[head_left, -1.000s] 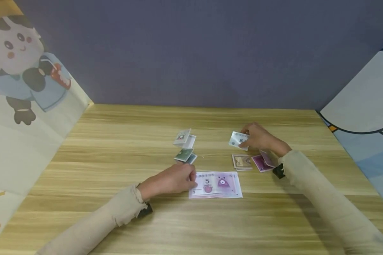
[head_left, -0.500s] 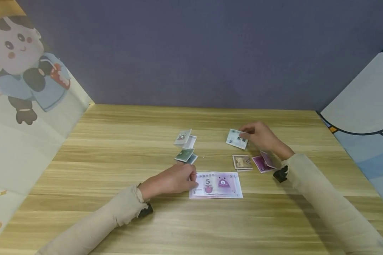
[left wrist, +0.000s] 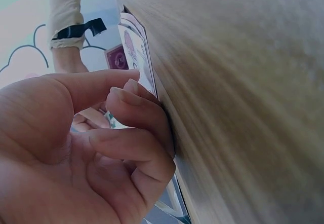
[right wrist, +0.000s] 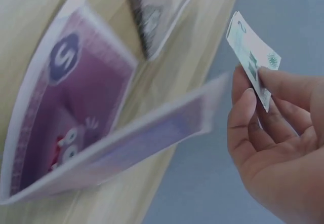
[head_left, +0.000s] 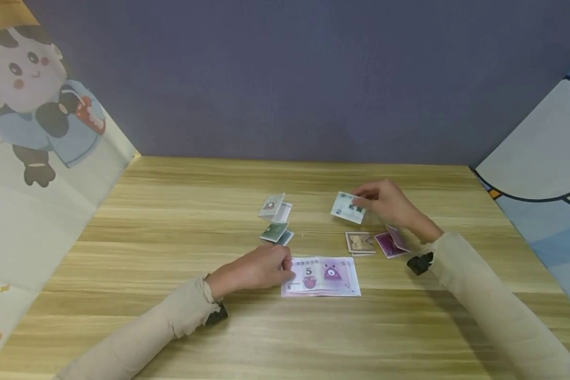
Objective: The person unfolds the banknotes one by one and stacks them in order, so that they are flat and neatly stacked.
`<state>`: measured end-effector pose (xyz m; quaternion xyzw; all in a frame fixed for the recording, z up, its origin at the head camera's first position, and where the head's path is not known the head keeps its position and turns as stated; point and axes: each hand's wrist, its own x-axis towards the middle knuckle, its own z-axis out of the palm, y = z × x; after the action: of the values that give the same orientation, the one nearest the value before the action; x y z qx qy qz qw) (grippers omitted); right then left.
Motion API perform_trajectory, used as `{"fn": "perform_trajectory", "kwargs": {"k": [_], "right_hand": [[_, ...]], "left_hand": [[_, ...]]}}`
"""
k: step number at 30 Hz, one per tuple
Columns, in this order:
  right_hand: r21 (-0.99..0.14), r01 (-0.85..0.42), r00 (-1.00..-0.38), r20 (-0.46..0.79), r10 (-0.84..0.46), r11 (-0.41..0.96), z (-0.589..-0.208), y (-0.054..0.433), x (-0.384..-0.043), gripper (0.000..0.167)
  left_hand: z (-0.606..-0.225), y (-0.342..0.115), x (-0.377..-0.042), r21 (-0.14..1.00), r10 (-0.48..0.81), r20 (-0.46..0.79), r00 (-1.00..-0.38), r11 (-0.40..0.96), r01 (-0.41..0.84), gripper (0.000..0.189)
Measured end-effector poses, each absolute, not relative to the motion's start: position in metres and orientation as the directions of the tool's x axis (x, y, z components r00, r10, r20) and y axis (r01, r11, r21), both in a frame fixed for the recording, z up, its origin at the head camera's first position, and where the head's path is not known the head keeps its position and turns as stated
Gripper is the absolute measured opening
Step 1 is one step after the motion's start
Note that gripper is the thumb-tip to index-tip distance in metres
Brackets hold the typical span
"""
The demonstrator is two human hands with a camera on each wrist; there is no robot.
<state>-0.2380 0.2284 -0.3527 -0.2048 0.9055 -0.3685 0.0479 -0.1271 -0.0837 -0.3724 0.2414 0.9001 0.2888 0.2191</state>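
Beyond the flat purple note [head_left: 325, 277] my left grip [head_left: 258, 267] pinches, my right grip [head_left: 388, 205] holds a green note [head_left: 347, 208]: presumably placing; next needs steady release.

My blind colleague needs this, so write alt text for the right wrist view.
A person's right grip pinches a pale-green note marked 2. A folded purple note marked 5 lies half-open nearby on a wooden table.

A blue-grey wall [head_left: 294, 79] is looming at twelve o'clock, a cartoon panel [head_left: 33, 121] is standing at ten, a white-and-blue panel [head_left: 537, 142] at two, wood-grain worktop [head_left: 342, 327] spreading towards six.
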Motion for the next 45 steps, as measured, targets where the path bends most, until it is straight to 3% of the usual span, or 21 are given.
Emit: {"fn": "perform_trajectory", "kwargs": {"k": [6,17,34,45], "right_hand": [[-0.701,-0.418,-0.869,0.123,-0.479,0.577,-0.344,0.217,-0.226,0.019],[-0.731,-0.408,-0.859,0.104,-0.502,0.547,-0.338,0.198,-0.201,0.018],[-0.781,-0.392,-0.831,0.075,-0.551,0.486,-0.333,0.17,-0.16,0.013],[-0.87,-0.314,-0.831,0.059,-0.554,0.379,-0.338,0.174,-0.151,0.019]], "left_hand": [[-0.371,-0.084,-0.127,0.619,0.561,-0.245,-0.791,0.718,0.318,0.014],[-0.368,-0.084,-0.127,0.629,0.57,-0.188,-0.8,0.695,0.347,0.012],[-0.361,-0.082,-0.136,0.773,0.558,0.164,-0.814,0.44,0.457,0.01],[-0.359,-0.083,-0.132,0.776,0.576,0.24,-0.781,0.37,0.511,0.013]]}}
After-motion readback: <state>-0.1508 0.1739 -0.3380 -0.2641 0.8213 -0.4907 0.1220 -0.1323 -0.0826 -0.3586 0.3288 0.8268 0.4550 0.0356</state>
